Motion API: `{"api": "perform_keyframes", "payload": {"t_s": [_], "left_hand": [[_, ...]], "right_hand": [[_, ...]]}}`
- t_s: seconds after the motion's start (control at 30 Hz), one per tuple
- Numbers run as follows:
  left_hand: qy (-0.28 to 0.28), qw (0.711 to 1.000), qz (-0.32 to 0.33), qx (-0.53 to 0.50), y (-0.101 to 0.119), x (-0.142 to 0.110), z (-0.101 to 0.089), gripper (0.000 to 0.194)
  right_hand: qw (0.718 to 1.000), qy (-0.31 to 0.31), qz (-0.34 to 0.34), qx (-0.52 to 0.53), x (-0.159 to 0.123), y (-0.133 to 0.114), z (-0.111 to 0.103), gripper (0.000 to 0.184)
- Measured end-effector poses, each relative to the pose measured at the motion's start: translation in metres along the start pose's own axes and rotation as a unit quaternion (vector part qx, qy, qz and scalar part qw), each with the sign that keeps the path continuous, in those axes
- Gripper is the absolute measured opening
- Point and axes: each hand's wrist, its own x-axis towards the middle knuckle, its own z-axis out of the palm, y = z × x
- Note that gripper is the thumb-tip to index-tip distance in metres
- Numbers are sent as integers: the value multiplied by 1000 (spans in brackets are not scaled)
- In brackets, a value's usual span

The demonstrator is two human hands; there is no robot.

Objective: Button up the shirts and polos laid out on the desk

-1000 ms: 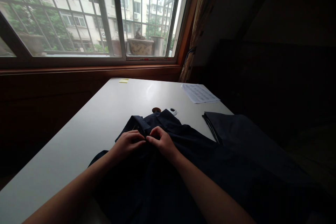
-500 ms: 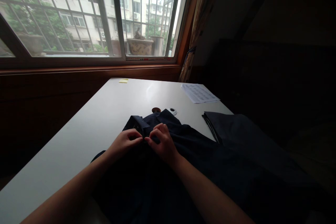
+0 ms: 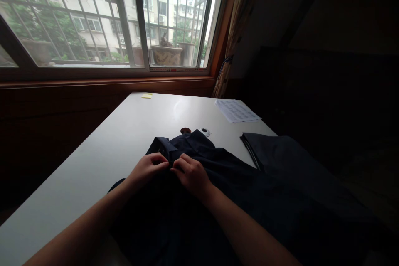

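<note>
Below a barred window (image 3: 174,20), a white tabletop (image 3: 90,170) supports a dark blue garment (image 3: 199,143), laid directly in front of the person with its collar (image 3: 169,145) toward the window. Left hand (image 3: 151,168) and right hand (image 3: 190,173) are positioned just below the collar, fingertips near each other, each set in a narrow pinch on the garment; any small part between the 2 pinches is too dark to tell. Folded dark cloth (image 3: 277,153) lies to the right, with printed papers (image 3: 237,111) beyond it.
</note>
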Motion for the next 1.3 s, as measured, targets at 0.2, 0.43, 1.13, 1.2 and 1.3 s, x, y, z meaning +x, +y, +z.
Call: {"api": "perform_keyframes", "payload": {"t_s": [0.2, 0.43, 1.13, 1.2, 1.3], "left_hand": [[0, 999, -33, -34, 4, -1, 0, 23], [-14, 997, -45, -63, 1, -1, -1, 24], [-30, 995, -36, -82, -5, 0, 1, 29], [-26, 996, -35, -79, -5, 0, 1, 30], [-21, 996, -37, -77, -5, 0, 1, 32]], "right_hand": [[998, 0, -20, 51, 1, 3, -5, 9], [994, 13, -15, 109, 1, 1, -8, 7], [993, 28, 12, 116, 0, 2, -7, 11], [994, 26, 13, 102, 0, 1, -7, 11], [997, 31, 12, 73, 0, -1, -4, 9]]}}
